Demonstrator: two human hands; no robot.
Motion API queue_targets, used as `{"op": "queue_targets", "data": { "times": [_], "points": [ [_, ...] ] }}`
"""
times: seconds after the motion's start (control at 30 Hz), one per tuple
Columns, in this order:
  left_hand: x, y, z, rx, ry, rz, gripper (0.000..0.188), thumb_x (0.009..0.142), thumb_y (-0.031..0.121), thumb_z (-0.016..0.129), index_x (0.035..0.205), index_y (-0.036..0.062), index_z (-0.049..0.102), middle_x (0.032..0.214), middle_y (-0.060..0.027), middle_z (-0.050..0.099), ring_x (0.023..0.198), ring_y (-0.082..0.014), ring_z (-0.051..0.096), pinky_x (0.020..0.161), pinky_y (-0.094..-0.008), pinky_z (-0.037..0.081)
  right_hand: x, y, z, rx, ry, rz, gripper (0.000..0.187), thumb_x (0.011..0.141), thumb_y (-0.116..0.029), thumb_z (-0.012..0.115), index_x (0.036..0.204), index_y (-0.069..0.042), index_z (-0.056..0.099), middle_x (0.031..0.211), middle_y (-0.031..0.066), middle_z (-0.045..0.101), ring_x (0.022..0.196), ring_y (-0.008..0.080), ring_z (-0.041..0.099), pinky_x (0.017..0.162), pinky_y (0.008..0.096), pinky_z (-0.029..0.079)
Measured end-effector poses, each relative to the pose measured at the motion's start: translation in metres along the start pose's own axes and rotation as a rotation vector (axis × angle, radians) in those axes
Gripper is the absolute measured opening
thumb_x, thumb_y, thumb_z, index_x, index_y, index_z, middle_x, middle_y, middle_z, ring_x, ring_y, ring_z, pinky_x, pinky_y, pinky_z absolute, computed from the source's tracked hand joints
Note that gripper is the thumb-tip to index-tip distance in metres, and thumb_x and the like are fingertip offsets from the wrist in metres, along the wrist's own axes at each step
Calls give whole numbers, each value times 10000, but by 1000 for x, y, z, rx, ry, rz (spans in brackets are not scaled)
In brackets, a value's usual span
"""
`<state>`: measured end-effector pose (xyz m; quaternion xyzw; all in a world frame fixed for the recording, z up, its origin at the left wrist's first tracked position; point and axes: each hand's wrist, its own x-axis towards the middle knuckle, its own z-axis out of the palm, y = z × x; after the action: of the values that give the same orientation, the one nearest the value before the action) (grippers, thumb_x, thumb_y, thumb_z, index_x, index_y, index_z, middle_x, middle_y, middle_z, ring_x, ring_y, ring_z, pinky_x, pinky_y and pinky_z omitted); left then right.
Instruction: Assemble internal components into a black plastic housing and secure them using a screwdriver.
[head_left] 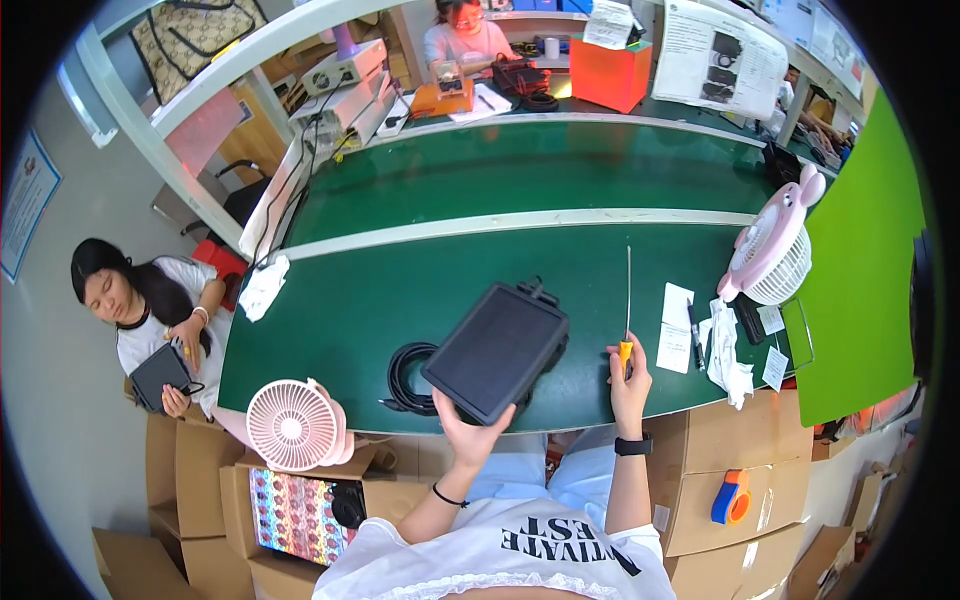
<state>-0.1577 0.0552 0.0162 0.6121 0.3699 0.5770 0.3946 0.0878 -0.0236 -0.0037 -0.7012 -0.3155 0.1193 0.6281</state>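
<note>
My left hand (pixel 470 432) grips the near end of a flat black rectangular device (pixel 497 350), its smooth dark face turned up over the green table. A bracket-like part shows at its far corner; its underside is hidden. Beside it on the left lies a coiled black cable (pixel 408 378), partly tucked behind the device. My right hand (pixel 628 385) is closed round the yellow handle of a screwdriver (pixel 627 348), whose long thin shaft points away from me. The screwdriver stays apart from the device.
A pink fan (pixel 293 425) stands at the near left edge, a pink rabbit-eared fan (pixel 775 245) at the right. White paper (pixel 675 327), a pen (pixel 696 335) and crumpled tissue (pixel 727 352) lie on the right. Cardboard boxes (pixel 735 465) sit below. A co-worker at left holds a similar device (pixel 160 378).
</note>
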Motion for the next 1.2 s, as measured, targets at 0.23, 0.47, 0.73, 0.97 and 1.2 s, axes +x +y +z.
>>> {"op": "queue_targets", "data": {
  "times": [0.23, 0.47, 0.73, 0.97, 1.2],
  "points": [
    [76, -47, -19, 191, 198, 88, 1031, 648, 257, 937, 1439, -68, 362, 1390, -226, 419, 1299, -372, 439, 1121, -453, 341, -2, -6, -2, -132, -56, -75, 420, 961, -54, 626, 1376, -47, 560, 1043, 151, 746, 966, 193, 727, 860, 310, 542],
    [197, -82, -35, 484, 556, 217, 1001, 670, 319, 934, 1419, -63, 390, 1397, -268, 413, 1320, -441, 430, 1123, -504, 354, -1, -6, 3, -177, -34, -168, 515, 930, -47, 630, 1435, -79, 534, 1181, 190, 693, 1035, 271, 690, 912, 343, 525],
    [194, -76, -34, 533, 692, 226, 944, 686, 161, 920, 1417, -100, 382, 1411, -242, 436, 1307, -368, 434, 1155, -458, 313, -3, -5, -3, -465, 42, -322, 468, 840, -10, 668, 1299, -87, 623, 1278, 151, 648, 1157, 360, 592, 1025, 426, 464],
    [37, 97, 48, -389, -342, 51, 183, 945, 13, 599, 1127, 17, 596, 1095, -66, 605, 966, -134, 574, 829, -292, 483, -6, -6, 2, -379, 48, -274, 345, 842, -56, 666, 1180, -119, 705, 1267, 113, 667, 1155, 329, 607, 1017, 420, 479],
    [-82, 223, 43, -1207, -2118, 494, 429, 1043, 310, 482, 1409, 86, 513, 1514, -192, 430, 1443, -379, 333, 1151, -589, 236, -2, 1, 11, -361, 49, -344, 235, 849, -69, 635, 1062, -103, 728, 1245, 109, 680, 1128, 323, 627, 980, 416, 502]
  ]
}}
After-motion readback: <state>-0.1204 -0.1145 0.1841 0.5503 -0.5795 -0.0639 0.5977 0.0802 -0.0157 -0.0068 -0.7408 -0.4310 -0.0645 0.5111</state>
